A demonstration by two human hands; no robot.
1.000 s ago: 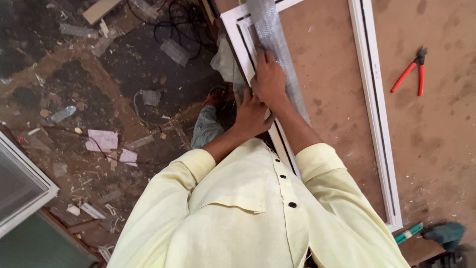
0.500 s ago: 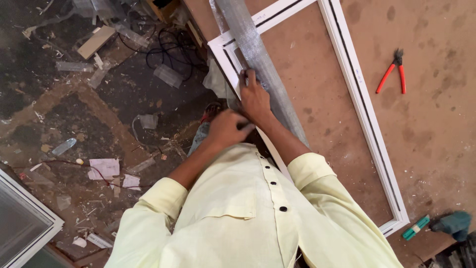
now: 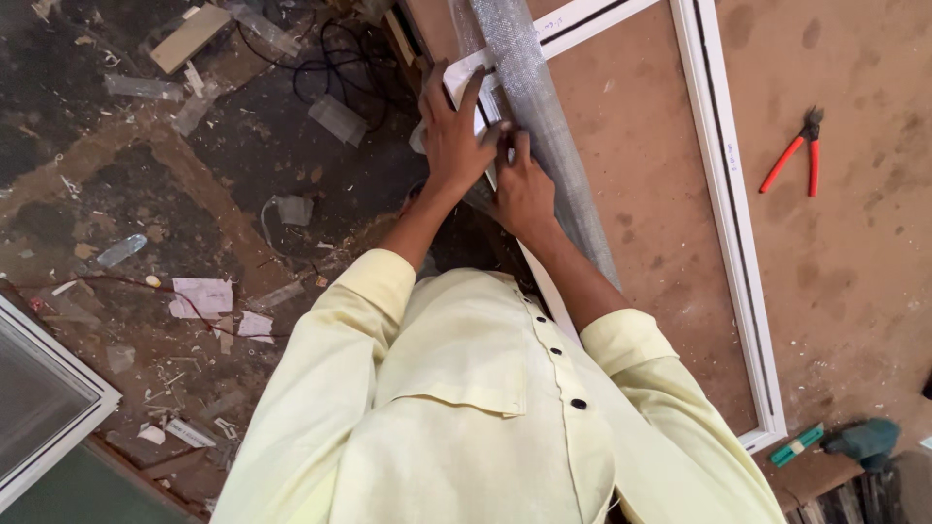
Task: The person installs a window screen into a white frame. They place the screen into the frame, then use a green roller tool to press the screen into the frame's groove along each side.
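mesh roll [image 3: 544, 116], grey, lies along the left rail of the white frame [image 3: 728, 223] at the left edge of the brown board [image 3: 854, 291]. left hand [image 3: 454, 136] spread flat, pressing on the frame's near-left corner, not clenched. right hand [image 3: 524, 189] fingers bent, pressing the mesh roll into the rail; cannot tell if it grips anything. open board inside the frame and to its right. red pliers [image 3: 798, 155] lie near the board's right edge, well apart. teal tool [image 3: 859, 439] sits past the frame's lower corner. floor on the left is cluttered: black cable [image 3: 340, 49], paper scraps [image 3: 204, 296], glass panel [image 3: 39, 398].
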